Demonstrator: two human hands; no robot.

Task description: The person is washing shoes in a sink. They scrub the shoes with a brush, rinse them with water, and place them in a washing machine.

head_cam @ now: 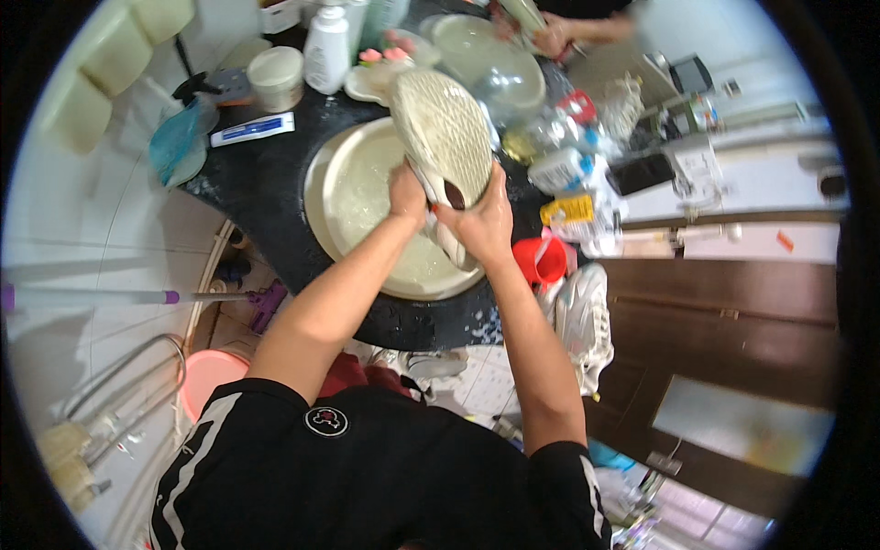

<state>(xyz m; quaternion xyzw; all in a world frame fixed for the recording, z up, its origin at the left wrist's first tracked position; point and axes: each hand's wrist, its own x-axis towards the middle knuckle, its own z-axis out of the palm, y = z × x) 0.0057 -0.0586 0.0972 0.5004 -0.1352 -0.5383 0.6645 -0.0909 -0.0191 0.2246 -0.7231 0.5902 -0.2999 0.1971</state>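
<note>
Both my hands grip a wet, off-white shoe (pixel 447 130), its patterned sole turned up towards the camera. My left hand (pixel 408 191) holds its left edge, fingers partly hidden behind it. On the right side my right hand (pixel 485 216) clasps it, with the thumb near a dark opening. The shoe is tilted above a cream plastic basin (pixel 335 227) of cloudy, sudsy water, which sits in a round sink in the black countertop (pixel 254 192).
Bottles, a white tub (pixel 276 77) and a toothpaste tube (pixel 253 129) stand or lie behind. A red cup (pixel 540 260) and a pale sneaker (pixel 583 323) are at right. Another person's hands (pixel 553 34) work near a mirror-side basin (pixel 485 58). A pink bucket (pixel 210 378) is below left.
</note>
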